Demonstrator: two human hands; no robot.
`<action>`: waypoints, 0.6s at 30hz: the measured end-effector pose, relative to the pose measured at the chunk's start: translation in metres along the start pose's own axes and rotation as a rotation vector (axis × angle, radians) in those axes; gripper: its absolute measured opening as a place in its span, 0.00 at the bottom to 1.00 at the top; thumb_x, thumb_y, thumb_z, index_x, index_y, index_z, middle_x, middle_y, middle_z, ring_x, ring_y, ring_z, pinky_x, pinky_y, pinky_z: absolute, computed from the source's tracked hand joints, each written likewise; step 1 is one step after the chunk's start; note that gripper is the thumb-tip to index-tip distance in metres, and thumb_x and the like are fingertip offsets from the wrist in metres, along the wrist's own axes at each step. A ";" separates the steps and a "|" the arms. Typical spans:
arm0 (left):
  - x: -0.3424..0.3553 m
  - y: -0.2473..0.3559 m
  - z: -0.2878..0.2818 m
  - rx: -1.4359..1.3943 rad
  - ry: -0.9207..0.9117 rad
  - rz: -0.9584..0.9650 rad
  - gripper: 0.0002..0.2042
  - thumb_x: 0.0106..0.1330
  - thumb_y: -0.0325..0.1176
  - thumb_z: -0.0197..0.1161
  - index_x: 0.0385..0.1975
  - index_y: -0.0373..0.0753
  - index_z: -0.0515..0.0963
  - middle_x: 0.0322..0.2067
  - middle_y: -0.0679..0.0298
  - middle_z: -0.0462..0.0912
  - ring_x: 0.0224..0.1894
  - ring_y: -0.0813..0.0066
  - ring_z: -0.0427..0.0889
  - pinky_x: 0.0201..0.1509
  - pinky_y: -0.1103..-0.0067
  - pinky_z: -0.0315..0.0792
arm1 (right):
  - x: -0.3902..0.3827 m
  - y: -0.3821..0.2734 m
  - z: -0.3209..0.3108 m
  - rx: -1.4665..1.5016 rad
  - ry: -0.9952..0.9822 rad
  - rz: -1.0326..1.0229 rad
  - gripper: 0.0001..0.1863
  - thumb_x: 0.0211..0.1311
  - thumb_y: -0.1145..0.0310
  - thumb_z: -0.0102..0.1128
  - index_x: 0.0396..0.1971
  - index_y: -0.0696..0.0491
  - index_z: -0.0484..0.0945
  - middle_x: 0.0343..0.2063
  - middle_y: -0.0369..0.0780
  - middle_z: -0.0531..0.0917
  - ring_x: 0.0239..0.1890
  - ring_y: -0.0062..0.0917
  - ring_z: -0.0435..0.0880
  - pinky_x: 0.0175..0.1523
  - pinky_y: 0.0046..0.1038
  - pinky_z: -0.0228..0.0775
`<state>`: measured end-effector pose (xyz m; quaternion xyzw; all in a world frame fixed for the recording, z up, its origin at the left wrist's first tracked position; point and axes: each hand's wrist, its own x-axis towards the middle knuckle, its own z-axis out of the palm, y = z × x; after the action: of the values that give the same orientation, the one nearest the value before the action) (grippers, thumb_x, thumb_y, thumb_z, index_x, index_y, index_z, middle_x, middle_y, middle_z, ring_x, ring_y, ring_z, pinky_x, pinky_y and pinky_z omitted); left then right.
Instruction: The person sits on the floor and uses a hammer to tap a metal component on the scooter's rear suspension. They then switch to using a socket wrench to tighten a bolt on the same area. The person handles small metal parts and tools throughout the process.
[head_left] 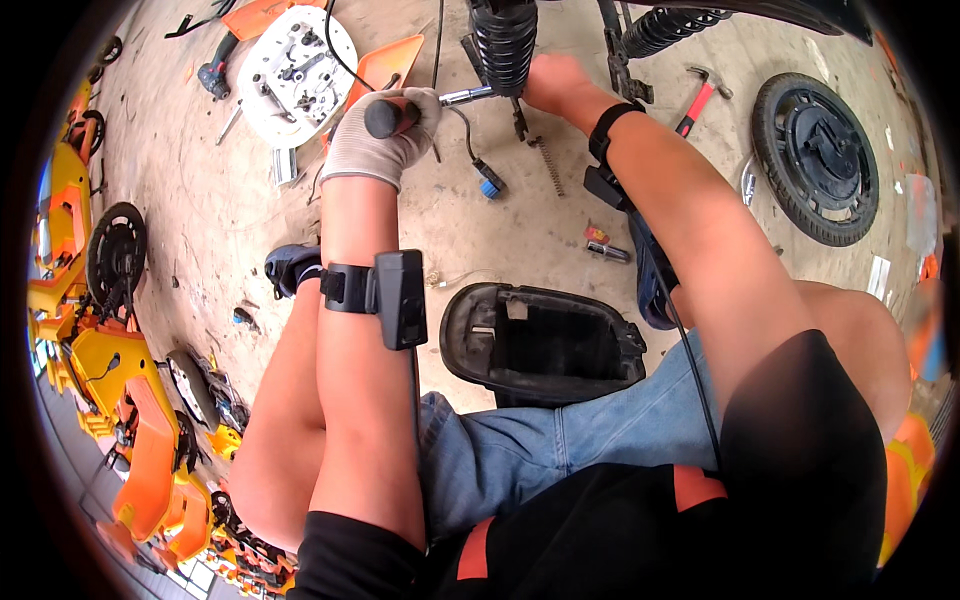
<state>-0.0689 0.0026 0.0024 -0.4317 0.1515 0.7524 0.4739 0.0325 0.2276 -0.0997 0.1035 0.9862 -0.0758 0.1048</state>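
My left hand [365, 145], in a pale knit glove, is closed round a ratchet wrench whose dark, red-sided handle end [392, 117] points up at me. Its chrome shaft [467, 95] runs right to the lower end of a black coil-spring shock absorber [504, 48]. On the other side of that shock absorber, my bare right hand [556, 84] has its fingers curled in against the lower mount. What those fingers grip is hidden. Below the mount, a cable with a blue-ended connector [490, 186] and a loose thin spring [550, 167] lie on the floor.
A white tray [256, 118] of bolts and small parts stands at far left, beside a cordless drill [214, 74]. A hammer [700, 102] and a wheel [815, 160] lie right. Between my legs sits a black plastic tub [470, 375]. Orange-yellow scooter bodies [145, 480] line the left.
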 end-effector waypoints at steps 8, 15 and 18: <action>0.000 -0.071 -0.044 0.837 0.172 0.134 0.08 0.68 0.31 0.58 0.32 0.34 0.68 0.24 0.64 0.73 0.19 0.79 0.72 0.19 0.84 0.73 | 0.007 0.009 0.014 0.076 0.053 0.005 0.09 0.59 0.65 0.55 0.34 0.46 0.85 0.36 0.43 0.86 0.41 0.40 0.84 0.46 0.39 0.77; 0.004 -0.087 -0.080 1.318 0.332 0.495 0.09 0.65 0.29 0.52 0.42 0.35 0.65 0.22 0.62 0.71 0.17 0.72 0.72 0.17 0.73 0.72 | 0.018 0.012 0.017 0.067 0.013 -0.075 0.11 0.57 0.60 0.57 0.37 0.43 0.84 0.38 0.42 0.86 0.43 0.40 0.83 0.49 0.39 0.76; 0.009 -0.096 -0.092 1.386 0.368 0.572 0.11 0.65 0.30 0.49 0.45 0.34 0.64 0.22 0.61 0.71 0.15 0.70 0.74 0.15 0.71 0.75 | 0.022 0.019 0.021 0.092 0.020 -0.162 0.11 0.57 0.59 0.57 0.38 0.42 0.83 0.39 0.42 0.85 0.44 0.42 0.82 0.49 0.40 0.76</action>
<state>0.0574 -0.0027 -0.0407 -0.0983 0.7702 0.4949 0.3902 0.0197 0.2463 -0.1278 0.0289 0.9878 -0.1284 0.0836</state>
